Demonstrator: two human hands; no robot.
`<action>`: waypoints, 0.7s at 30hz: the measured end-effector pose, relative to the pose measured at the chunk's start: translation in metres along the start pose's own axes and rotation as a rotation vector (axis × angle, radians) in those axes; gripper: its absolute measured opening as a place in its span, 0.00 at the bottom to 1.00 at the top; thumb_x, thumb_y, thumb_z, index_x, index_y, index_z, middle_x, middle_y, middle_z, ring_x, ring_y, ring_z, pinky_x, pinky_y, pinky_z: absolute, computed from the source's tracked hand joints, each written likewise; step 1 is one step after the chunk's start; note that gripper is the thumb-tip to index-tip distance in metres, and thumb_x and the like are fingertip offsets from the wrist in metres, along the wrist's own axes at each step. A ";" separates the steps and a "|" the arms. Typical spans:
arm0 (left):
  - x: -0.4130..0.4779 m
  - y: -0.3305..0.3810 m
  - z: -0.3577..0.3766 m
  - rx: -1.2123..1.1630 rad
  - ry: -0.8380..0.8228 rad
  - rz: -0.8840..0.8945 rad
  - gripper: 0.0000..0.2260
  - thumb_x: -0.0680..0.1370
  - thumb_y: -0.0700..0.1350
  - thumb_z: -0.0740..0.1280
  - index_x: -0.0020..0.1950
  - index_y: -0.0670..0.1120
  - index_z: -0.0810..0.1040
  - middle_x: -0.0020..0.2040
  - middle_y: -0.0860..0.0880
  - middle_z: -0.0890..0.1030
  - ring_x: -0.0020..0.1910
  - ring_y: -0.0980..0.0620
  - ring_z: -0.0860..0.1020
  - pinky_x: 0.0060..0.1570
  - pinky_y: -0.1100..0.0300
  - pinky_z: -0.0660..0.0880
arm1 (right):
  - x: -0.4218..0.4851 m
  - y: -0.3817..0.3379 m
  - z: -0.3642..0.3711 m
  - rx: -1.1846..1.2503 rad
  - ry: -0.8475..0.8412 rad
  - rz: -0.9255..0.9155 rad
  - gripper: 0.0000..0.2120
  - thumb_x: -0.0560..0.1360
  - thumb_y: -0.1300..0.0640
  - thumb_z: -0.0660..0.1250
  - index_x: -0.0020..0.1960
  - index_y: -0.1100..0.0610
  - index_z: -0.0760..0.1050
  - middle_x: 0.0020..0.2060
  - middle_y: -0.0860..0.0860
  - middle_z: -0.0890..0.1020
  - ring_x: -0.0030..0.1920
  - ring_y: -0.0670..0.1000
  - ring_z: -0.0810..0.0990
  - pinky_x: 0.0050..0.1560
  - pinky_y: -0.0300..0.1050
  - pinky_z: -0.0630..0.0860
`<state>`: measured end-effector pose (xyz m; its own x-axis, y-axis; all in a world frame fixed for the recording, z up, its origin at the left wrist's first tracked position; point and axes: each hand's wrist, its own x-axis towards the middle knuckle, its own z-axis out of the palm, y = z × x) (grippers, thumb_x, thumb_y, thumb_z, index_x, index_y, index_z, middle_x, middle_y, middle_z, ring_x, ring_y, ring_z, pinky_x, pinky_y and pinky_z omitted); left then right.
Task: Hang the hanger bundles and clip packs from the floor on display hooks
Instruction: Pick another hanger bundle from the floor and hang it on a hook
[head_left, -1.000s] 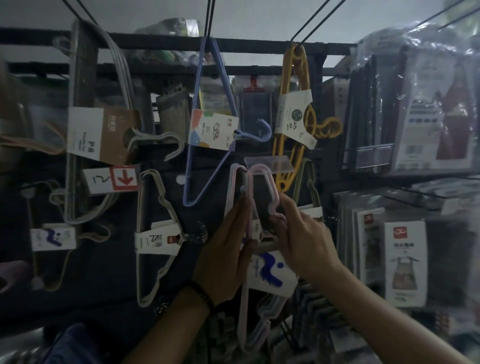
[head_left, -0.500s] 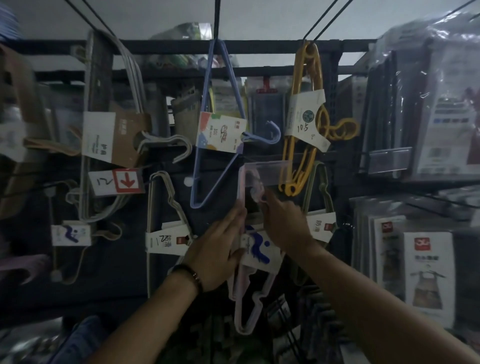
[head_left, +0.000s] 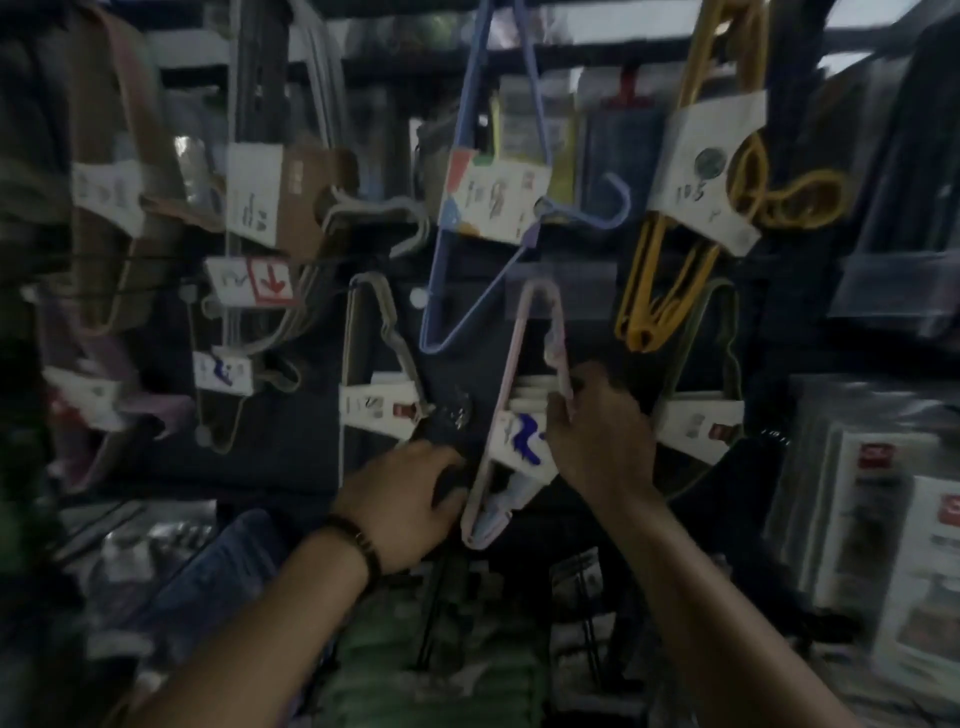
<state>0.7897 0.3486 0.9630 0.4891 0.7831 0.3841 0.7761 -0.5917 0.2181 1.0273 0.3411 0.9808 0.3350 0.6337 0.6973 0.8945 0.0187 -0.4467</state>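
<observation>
The dark display rack (head_left: 280, 467) filled the view, blurred and dim, with hanger bundles hanging all over it. At far right sat a stack of plastic-wrapped packs (head_left: 883, 519). Up top, the blue hanger bundle (head_left: 493, 208) hung from its hook, and the yellow hanger bundle (head_left: 701, 156) beside it to the right, well apart from both hands.

Now the one that mattered: the pink hanger bundle (head_left: 506, 395) was up on the rack, below the blue one. Its top corner was tucked behind the clear price-tag holder (head_left: 563, 291), its body tilted, and its hook end pointed down and left.

The right hand (head_left: 602, 431) was on it, with fingers curled round the bundle's right arm just above the white card. The left hand (head_left: 400, 504) sat low, right at the bundle's lower edge. Through the blur I could not tell whether it gripped or merely touched.

Off to the left hung a small red-arrow label (head_left: 270, 280). A dark wristband (head_left: 363, 543) circled the left wrist.
</observation>
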 end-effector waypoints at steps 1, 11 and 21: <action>-0.016 -0.005 -0.001 0.031 -0.012 -0.067 0.12 0.82 0.59 0.64 0.64 0.60 0.78 0.60 0.56 0.80 0.56 0.53 0.80 0.53 0.53 0.80 | -0.014 -0.003 0.000 0.042 -0.020 -0.029 0.12 0.81 0.44 0.64 0.62 0.48 0.72 0.50 0.50 0.84 0.51 0.57 0.84 0.47 0.52 0.80; -0.270 -0.071 0.051 -0.106 -0.261 -0.554 0.09 0.84 0.56 0.62 0.54 0.56 0.81 0.45 0.52 0.85 0.37 0.54 0.80 0.39 0.52 0.80 | -0.249 -0.080 0.055 0.286 -0.856 -0.341 0.14 0.80 0.42 0.61 0.43 0.51 0.76 0.34 0.49 0.80 0.35 0.50 0.79 0.38 0.54 0.78; -0.620 -0.128 0.047 -0.439 -0.632 -1.115 0.17 0.82 0.64 0.63 0.65 0.58 0.79 0.61 0.53 0.83 0.57 0.50 0.81 0.59 0.52 0.79 | -0.534 -0.243 0.117 0.376 -1.595 -0.434 0.11 0.83 0.44 0.66 0.47 0.49 0.80 0.38 0.44 0.81 0.38 0.40 0.78 0.41 0.42 0.75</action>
<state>0.4053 -0.0523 0.6544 -0.1213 0.7654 -0.6320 0.7444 0.4913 0.4521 0.5959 0.0885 0.6515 -0.7179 0.6196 -0.3174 0.6401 0.4081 -0.6510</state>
